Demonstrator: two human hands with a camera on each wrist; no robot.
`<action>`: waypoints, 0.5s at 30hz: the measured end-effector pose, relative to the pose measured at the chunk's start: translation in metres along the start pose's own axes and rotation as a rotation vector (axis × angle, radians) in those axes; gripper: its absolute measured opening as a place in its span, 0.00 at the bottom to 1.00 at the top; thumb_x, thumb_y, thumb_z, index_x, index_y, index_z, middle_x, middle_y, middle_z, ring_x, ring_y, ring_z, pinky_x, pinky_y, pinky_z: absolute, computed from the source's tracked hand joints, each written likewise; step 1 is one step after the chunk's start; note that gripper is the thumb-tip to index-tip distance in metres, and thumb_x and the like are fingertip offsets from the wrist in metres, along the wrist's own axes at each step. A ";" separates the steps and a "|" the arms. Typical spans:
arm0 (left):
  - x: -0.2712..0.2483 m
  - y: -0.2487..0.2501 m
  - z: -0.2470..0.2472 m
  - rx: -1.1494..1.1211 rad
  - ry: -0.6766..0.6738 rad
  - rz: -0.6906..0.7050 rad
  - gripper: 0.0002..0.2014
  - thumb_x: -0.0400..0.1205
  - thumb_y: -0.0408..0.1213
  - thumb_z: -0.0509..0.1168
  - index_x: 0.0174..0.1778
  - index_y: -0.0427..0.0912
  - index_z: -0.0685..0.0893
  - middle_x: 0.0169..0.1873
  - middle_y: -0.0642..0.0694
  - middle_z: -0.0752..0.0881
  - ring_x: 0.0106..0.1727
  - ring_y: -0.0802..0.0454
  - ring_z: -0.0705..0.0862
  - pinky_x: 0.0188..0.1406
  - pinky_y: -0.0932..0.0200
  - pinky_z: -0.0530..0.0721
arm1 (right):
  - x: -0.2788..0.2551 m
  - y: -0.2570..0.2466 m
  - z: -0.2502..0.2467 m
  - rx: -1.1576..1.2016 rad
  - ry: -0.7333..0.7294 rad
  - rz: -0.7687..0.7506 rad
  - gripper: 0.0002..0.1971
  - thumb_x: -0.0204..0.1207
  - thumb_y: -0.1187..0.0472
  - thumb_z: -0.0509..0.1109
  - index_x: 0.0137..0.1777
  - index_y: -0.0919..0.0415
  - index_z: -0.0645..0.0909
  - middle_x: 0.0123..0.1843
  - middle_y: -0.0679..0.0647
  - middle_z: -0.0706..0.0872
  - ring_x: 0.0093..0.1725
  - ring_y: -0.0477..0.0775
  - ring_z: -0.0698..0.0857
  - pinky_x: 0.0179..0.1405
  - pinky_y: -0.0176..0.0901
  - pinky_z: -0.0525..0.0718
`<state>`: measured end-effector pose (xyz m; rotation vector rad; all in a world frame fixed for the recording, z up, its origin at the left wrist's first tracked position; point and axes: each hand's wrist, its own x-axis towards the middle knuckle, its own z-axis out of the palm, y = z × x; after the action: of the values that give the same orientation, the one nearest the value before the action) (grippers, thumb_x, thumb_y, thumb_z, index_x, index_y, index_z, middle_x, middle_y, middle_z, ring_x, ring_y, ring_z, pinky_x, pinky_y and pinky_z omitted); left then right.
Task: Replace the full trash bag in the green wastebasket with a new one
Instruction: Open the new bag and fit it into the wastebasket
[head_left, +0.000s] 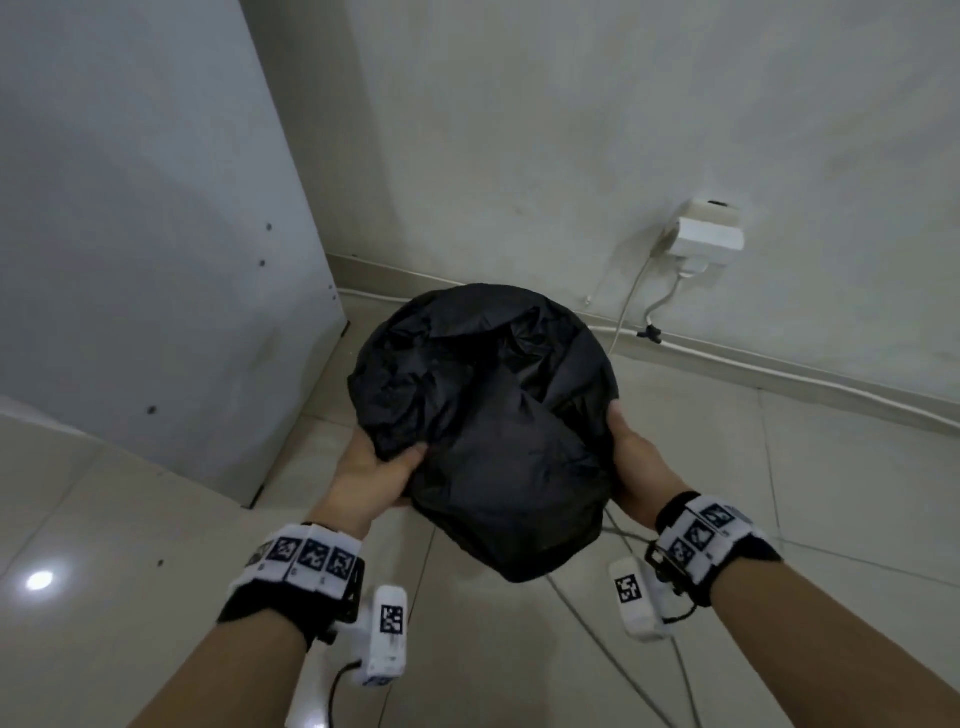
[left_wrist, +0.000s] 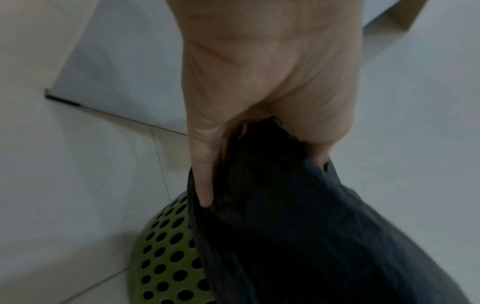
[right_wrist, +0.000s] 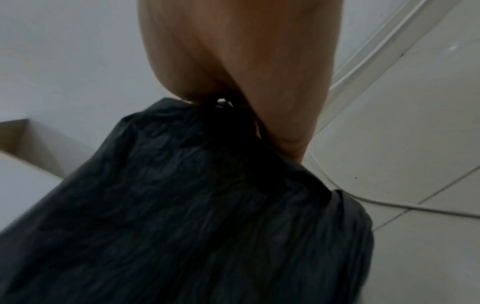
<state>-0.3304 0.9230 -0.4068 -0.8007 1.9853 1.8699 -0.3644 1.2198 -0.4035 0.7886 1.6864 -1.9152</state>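
A black trash bag (head_left: 483, 415) is spread over the top of the wastebasket on the floor and hides it in the head view. My left hand (head_left: 376, 467) grips the bag's near-left edge, thumb on top. On the near-right edge my right hand (head_left: 623, 452) grips the plastic. In the left wrist view the green wastebasket (left_wrist: 166, 265), its wall full of round holes, shows below the bag (left_wrist: 298, 226), and my left fingers (left_wrist: 205, 181) curl into the plastic. The right wrist view shows the right hand (right_wrist: 259, 98) bunching the bag (right_wrist: 194, 205).
A white cabinet (head_left: 156, 234) stands close on the left. The wall behind carries a socket with a plug (head_left: 706, 234), and white cables (head_left: 639, 296) run along the skirting and across the tiled floor (head_left: 831, 467) near my right wrist.
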 end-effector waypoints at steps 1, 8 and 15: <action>0.001 0.001 0.000 0.029 0.023 0.000 0.33 0.75 0.42 0.74 0.76 0.53 0.71 0.64 0.45 0.84 0.56 0.41 0.86 0.46 0.40 0.91 | -0.006 -0.001 0.002 -0.113 0.017 0.001 0.26 0.84 0.35 0.56 0.65 0.53 0.84 0.62 0.52 0.90 0.62 0.57 0.87 0.68 0.58 0.82; 0.009 0.015 -0.026 0.182 -0.015 -0.022 0.26 0.75 0.33 0.64 0.72 0.44 0.77 0.58 0.40 0.85 0.50 0.43 0.84 0.42 0.53 0.86 | -0.027 -0.091 -0.026 -0.606 0.391 -0.485 0.11 0.83 0.51 0.67 0.60 0.53 0.83 0.57 0.57 0.88 0.53 0.56 0.85 0.59 0.56 0.85; 0.006 0.026 -0.033 0.324 -0.202 0.021 0.19 0.80 0.26 0.61 0.64 0.49 0.78 0.58 0.45 0.86 0.55 0.47 0.85 0.62 0.43 0.83 | 0.019 -0.067 -0.014 -0.400 -0.059 0.070 0.26 0.87 0.43 0.58 0.68 0.64 0.84 0.63 0.59 0.91 0.63 0.60 0.88 0.69 0.53 0.82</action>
<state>-0.3454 0.8892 -0.3853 -0.4805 2.0940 1.5141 -0.4222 1.2433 -0.3690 0.6172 1.8933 -1.4694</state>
